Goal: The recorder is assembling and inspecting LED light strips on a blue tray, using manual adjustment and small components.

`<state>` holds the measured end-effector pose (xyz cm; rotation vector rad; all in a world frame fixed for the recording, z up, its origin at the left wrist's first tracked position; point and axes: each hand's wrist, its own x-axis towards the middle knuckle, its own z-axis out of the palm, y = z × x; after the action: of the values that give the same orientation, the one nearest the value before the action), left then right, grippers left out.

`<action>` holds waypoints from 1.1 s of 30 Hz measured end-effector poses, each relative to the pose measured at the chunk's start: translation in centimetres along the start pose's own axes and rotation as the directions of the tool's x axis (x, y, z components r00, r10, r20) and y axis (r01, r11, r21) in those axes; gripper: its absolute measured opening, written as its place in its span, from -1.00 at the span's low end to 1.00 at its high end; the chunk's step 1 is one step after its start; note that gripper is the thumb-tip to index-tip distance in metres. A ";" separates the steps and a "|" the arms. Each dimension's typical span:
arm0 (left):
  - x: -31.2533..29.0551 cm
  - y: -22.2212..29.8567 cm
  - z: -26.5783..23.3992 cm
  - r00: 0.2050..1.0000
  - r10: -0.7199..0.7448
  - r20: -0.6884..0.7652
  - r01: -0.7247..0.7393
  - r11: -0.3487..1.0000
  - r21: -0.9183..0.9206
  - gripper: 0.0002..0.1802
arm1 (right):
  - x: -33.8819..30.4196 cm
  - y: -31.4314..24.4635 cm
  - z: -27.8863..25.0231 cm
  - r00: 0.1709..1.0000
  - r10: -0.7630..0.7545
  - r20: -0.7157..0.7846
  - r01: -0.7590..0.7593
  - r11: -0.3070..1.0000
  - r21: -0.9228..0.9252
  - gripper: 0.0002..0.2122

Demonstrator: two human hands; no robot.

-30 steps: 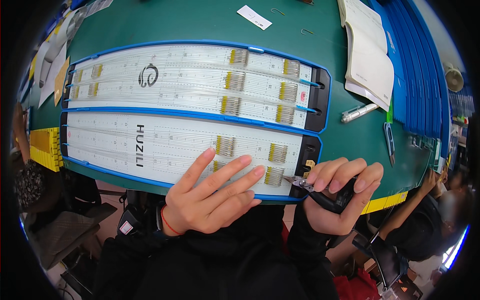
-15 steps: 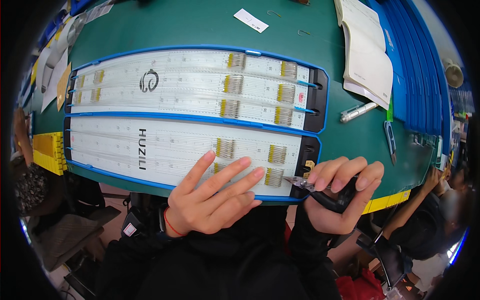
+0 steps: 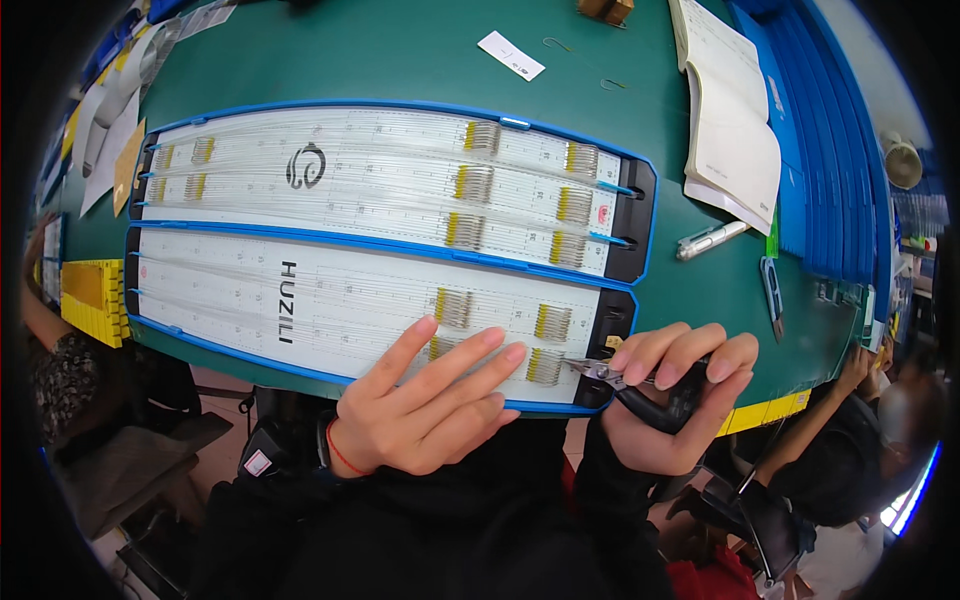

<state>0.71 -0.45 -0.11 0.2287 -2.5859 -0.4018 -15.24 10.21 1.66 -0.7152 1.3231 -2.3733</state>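
An open, blue-edged case with two long white ruled panels lies across the bench, its upper panel [image 3: 240, 160] beyond the lower panel [image 3: 215, 290]. Bundles of fishing hooks with yellow-wrapped shanks are lined up on both, with clear lines running leftward. My right hand [image 3: 680, 400] grips small pliers [image 3: 592, 370] with dark handles. Their metal tips reach the nearest hook bundle [image 3: 545, 366] at the lower panel's right end; whether they pinch anything is too small to tell. My left hand [image 3: 425, 405], fingers spread, rests over the lower panel, partly hiding another hook bundle [image 3: 440, 348].
On the green mat are a white label [image 3: 511, 56], two loose hooks, and a brown block [image 3: 606, 10]. At right lie an open notebook [image 3: 735, 150], a pen [image 3: 712, 241], a utility knife [image 3: 771, 295] and stacked blue cases [image 3: 835, 160]. Other people sit on both sides.
The whole view has shifted slightly, bringing more of the brown block in at the top. Both hands and the pliers keep nearly the same place over the case.
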 end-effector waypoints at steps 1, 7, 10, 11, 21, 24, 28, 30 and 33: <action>0.0 0.0 0.0 1.000 -0.004 -0.005 0.004 1.000 -0.005 -0.81 | 0.0 0.0 0.1 1.000 0.001 -0.013 -0.001 1.000 -0.009 -0.78; -0.2 0.0 0.1 1.000 0.001 0.017 -0.001 1.000 0.004 -0.79 | -0.1 0.2 -0.1 1.000 -0.014 -0.002 0.014 1.000 -0.020 -0.81; -0.2 0.0 0.2 1.000 -0.006 0.015 0.006 1.000 0.002 -0.78 | -0.2 0.0 -0.4 0.998 -0.007 -0.063 0.006 1.000 -0.012 -0.82; -0.1 0.0 0.2 1.000 -0.007 0.015 0.007 1.000 0.000 -0.78 | -0.2 -0.1 -0.4 0.998 -0.005 -0.065 0.004 1.000 -0.014 -0.83; 0.1 0.0 0.2 1.000 -0.002 0.014 0.002 1.000 0.007 -0.76 | 0.1 0.0 0.3 1.000 -0.020 -0.023 0.017 0.994 -0.111 -0.83; 0.0 0.1 0.2 1.000 0.002 0.011 -0.002 1.000 0.011 -0.76 | 0.0 0.1 0.0 0.999 -0.027 -0.022 0.026 0.998 -0.065 -0.87; 0.2 0.2 0.1 1.000 -0.027 -0.005 0.027 1.000 0.004 -0.77 | 0.0 0.0 0.0 0.999 -0.004 -0.037 0.003 1.000 -0.029 -0.86; 0.2 0.2 0.1 1.000 -0.024 0.001 0.024 1.000 0.004 -0.77 | 0.1 0.0 0.1 0.999 -0.003 -0.034 0.002 0.999 -0.048 -0.86; 0.2 0.2 0.1 1.000 -0.020 0.004 0.020 1.000 0.003 -0.77 | 0.1 -0.1 0.2 1.000 0.000 -0.026 -0.002 0.998 -0.064 -0.84</action>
<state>0.47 -0.34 -0.01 0.2547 -2.5905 -0.4056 -15.23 10.03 1.85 -0.7031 1.4163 -2.3563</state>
